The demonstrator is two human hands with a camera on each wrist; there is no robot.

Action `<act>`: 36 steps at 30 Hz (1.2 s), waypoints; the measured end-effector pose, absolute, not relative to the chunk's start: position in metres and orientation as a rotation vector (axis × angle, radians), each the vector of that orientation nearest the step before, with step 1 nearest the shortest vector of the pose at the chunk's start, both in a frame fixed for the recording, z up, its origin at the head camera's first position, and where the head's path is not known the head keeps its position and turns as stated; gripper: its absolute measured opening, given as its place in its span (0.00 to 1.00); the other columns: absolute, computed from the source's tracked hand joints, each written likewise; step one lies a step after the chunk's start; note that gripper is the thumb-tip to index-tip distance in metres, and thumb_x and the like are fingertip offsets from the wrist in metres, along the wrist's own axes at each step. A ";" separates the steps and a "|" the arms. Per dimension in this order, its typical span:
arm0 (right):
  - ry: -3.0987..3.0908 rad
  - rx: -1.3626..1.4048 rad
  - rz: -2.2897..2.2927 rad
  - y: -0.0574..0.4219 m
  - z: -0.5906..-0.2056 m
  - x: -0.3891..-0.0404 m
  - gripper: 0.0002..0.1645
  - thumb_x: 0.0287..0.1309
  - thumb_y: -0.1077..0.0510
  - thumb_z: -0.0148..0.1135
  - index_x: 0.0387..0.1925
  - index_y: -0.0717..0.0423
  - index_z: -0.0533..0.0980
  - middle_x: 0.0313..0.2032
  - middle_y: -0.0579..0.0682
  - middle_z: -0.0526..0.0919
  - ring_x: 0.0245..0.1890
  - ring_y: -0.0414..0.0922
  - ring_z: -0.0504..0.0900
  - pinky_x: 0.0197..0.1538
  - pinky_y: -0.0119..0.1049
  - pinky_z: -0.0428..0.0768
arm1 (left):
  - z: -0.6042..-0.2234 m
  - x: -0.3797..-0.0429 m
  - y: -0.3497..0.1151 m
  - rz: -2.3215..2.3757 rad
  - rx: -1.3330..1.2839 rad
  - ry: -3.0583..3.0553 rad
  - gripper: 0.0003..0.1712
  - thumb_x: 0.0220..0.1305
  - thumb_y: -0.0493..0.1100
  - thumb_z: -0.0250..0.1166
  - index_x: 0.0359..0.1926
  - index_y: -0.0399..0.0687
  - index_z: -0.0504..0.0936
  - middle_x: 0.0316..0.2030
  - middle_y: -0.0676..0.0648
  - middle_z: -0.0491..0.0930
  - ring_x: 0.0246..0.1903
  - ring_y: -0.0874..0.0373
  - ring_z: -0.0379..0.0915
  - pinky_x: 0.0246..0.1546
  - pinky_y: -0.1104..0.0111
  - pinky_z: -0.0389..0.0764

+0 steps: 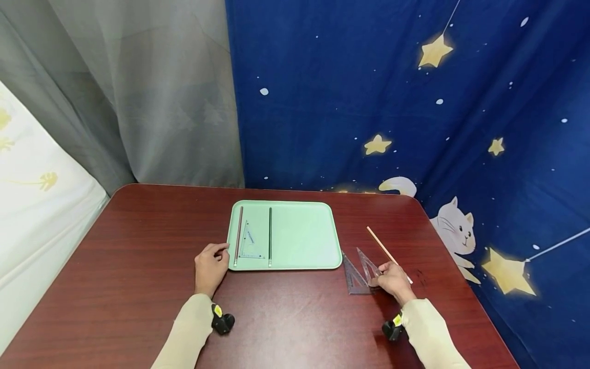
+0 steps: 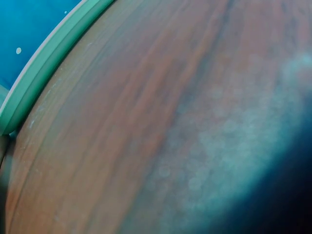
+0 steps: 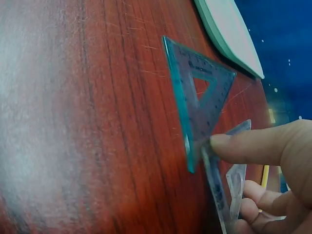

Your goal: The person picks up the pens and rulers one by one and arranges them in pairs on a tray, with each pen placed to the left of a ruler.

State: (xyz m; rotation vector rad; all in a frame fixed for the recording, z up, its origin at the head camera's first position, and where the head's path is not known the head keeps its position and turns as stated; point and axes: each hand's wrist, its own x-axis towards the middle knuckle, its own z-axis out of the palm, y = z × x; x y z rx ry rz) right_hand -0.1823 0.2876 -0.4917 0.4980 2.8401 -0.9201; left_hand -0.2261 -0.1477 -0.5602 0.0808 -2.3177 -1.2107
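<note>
A mint green tray lies in the middle of the dark red table. At its left end lie a brown pencil, a small clear set square and a dark pencil. My left hand rests on the table by the tray's front left corner, fingers loosely curled, holding nothing. Right of the tray, two overlapping set squares lie on the table, a teal one and a clear one. My right hand pinches the clear one, thumb on top.
A light wooden pencil lies slanted on the table just beyond my right hand. The tray's rim shows in the left wrist view. Grey and blue star-print curtains hang close behind the table. The table edge runs near on the right.
</note>
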 end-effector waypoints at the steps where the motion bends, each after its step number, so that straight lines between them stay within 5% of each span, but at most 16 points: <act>1: 2.837 0.502 -0.927 0.287 -0.491 -0.182 0.27 0.28 0.61 0.75 0.34 0.68 0.73 0.25 0.53 0.76 0.29 0.48 0.73 0.33 0.35 0.68 | -0.561 -0.226 -0.148 -1.210 0.081 -2.316 0.11 0.55 0.31 0.60 0.36 0.41 0.88 0.31 0.45 0.84 0.26 0.55 0.79 0.27 0.75 0.75; 8: 2.812 0.533 -1.013 0.285 -0.488 -0.183 0.26 0.28 0.65 0.72 0.35 0.67 0.71 0.25 0.53 0.77 0.27 0.45 0.74 0.32 0.33 0.68 | -0.561 -0.227 -0.147 -1.209 0.087 -2.320 0.11 0.55 0.31 0.59 0.36 0.40 0.88 0.31 0.44 0.84 0.27 0.54 0.80 0.28 0.76 0.75; 16: 2.707 0.678 -1.288 0.288 -0.489 -0.179 0.18 0.43 0.68 0.61 0.41 0.70 0.75 0.26 0.52 0.83 0.20 0.38 0.76 0.22 0.31 0.78 | -0.559 -0.226 -0.147 -1.209 0.086 -2.332 0.11 0.56 0.32 0.59 0.36 0.41 0.88 0.32 0.45 0.84 0.27 0.55 0.80 0.29 0.70 0.77; 27: 2.374 0.602 -1.597 0.290 -0.481 -0.172 0.18 0.58 0.70 0.51 0.50 0.78 0.68 0.32 0.57 0.80 0.27 0.40 0.80 0.33 0.36 0.83 | -0.561 -0.225 -0.148 -1.210 0.096 -2.342 0.11 0.56 0.32 0.59 0.37 0.40 0.87 0.32 0.44 0.84 0.28 0.54 0.80 0.29 0.68 0.78; 36: 2.088 0.540 -1.890 0.296 -0.485 -0.169 0.29 0.58 0.72 0.49 0.62 0.79 0.59 0.39 0.53 0.79 0.34 0.39 0.80 0.41 0.36 0.83 | -0.560 -0.226 -0.147 -1.217 0.081 -2.322 0.11 0.56 0.32 0.59 0.36 0.41 0.88 0.32 0.45 0.84 0.27 0.55 0.80 0.28 0.73 0.76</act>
